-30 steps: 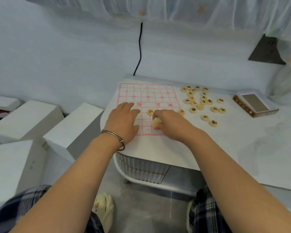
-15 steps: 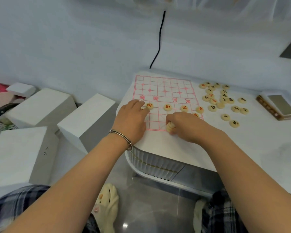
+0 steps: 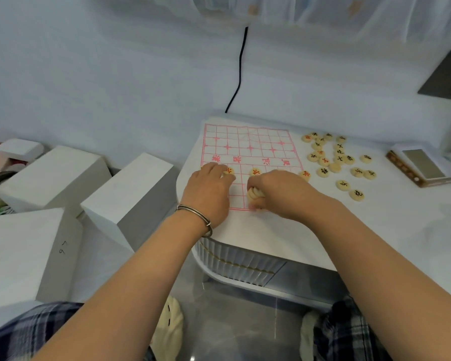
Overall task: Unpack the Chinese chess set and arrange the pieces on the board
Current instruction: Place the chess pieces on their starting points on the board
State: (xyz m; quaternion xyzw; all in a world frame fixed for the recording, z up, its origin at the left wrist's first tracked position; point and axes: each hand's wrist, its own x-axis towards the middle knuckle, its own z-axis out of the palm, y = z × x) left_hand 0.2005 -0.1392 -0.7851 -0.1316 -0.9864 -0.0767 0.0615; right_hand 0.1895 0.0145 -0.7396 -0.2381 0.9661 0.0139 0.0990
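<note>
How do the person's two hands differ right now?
The left hand lies fairly flat, touching a red-marked piece; the right hand curls round a stack of pieces. The left wrist wears a bracelet; the right wrist is bare. Both rest on the board.

Board point(image 3: 248, 142): 1. Pieces point(image 3: 255, 172) showing on it: 3. Loose pieces point(image 3: 343, 185) on table point(image 3: 375, 230): about 20, clustered, exact count unclear. Stack point(image 3: 254, 194) in right hand point(image 3: 279, 194): 1, number of pieces hidden. White boxes point(image 3: 55, 173): 4. Case point(image 3: 422, 165): 1. Bracelet point(image 3: 195, 214): 1.

A red-lined paper board point(image 3: 248, 149) lies flat, with round tan pieces point(image 3: 324, 172) scattered beside it.
</note>
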